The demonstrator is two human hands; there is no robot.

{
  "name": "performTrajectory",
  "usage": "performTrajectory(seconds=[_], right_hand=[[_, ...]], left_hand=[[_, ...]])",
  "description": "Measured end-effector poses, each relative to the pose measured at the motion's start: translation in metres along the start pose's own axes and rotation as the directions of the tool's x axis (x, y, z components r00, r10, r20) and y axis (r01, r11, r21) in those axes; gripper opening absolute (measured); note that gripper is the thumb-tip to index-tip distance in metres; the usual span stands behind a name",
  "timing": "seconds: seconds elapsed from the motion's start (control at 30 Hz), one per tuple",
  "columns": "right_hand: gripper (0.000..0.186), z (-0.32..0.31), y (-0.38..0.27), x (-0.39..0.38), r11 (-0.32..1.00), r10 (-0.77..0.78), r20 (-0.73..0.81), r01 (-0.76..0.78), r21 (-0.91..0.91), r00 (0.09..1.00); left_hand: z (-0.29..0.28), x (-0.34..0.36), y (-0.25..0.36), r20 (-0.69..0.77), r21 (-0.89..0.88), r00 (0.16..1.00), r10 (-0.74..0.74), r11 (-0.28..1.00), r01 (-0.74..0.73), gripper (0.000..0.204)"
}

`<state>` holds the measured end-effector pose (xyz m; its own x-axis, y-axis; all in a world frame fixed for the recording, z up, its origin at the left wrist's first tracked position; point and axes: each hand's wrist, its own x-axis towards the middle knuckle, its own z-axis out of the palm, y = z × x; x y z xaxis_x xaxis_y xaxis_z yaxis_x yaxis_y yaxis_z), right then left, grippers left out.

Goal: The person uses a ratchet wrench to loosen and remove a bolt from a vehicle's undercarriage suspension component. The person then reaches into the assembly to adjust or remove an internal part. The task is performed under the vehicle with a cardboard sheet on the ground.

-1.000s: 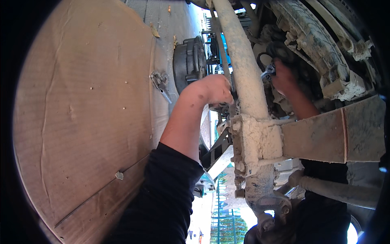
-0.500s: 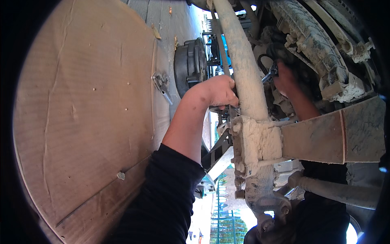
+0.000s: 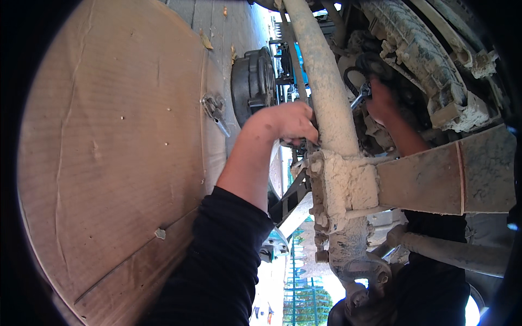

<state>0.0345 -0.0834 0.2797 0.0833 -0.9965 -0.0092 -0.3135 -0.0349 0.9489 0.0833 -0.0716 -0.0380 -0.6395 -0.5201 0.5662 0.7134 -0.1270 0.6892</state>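
Note:
My left hand (image 3: 283,122) is closed beside the dust-coated axle tube (image 3: 326,87), fingers curled at its left side; what it grips is hidden. Beyond the tube, my right hand (image 3: 383,106) grips a metal wrench (image 3: 361,96) among the dark, dusty parts near a black hose (image 3: 352,77) and a pulley (image 3: 375,66). A crusted clamp block with bolts (image 3: 348,185) sits on the tube below my left hand. A black round housing (image 3: 253,81) lies behind that hand, and a loose metal tool (image 3: 216,115) rests to its left.
A large cardboard sheet (image 3: 109,163) fills the left, beside grey pavement (image 3: 212,22). A wide dusty beam (image 3: 424,179) crosses above my right forearm, with a rod (image 3: 451,250) below it. A crusted frame member (image 3: 413,43) runs at the upper right. A fence (image 3: 304,296) shows at the bottom.
My left hand has shifted slightly right, closer against the tube, compared with a second ago. My right hand and the wrench have moved only very slightly; the other things stay put.

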Motion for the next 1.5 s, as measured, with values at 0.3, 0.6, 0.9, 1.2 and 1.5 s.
performTrajectory(seconds=[0.3,0.6,0.9,1.2,1.5], right_hand=[[0.060,-0.007,-0.015,0.003,0.998,0.010,0.030,-0.009,-0.055,0.999],[0.059,-0.023,-0.029,-0.013,0.913,-0.406,0.155,0.394,0.103,0.901],[0.046,0.012,-0.047,-0.027,0.589,-0.320,0.550,-0.293,0.753,0.771],[0.051,-0.031,0.004,0.033,0.986,-0.074,0.071,0.083,-0.142,0.995],[0.063,-0.001,0.001,0.054,0.979,-0.067,0.117,0.088,-0.185,0.991]], left_hand=[[0.022,0.041,-0.032,-0.398,0.284,0.878,0.266,0.946,-0.158,0.057],[0.042,0.039,-0.043,0.055,0.035,0.970,0.238,0.970,-0.240,0.044],[0.122,0.037,-0.090,-0.135,-0.903,0.978,0.156,0.386,-0.186,0.039],[0.209,0.013,-0.085,-0.862,-0.496,0.305,-0.404,0.552,-0.671,0.026],[0.204,0.015,-0.072,-0.789,-0.595,0.453,-0.415,0.332,-0.732,0.034]])
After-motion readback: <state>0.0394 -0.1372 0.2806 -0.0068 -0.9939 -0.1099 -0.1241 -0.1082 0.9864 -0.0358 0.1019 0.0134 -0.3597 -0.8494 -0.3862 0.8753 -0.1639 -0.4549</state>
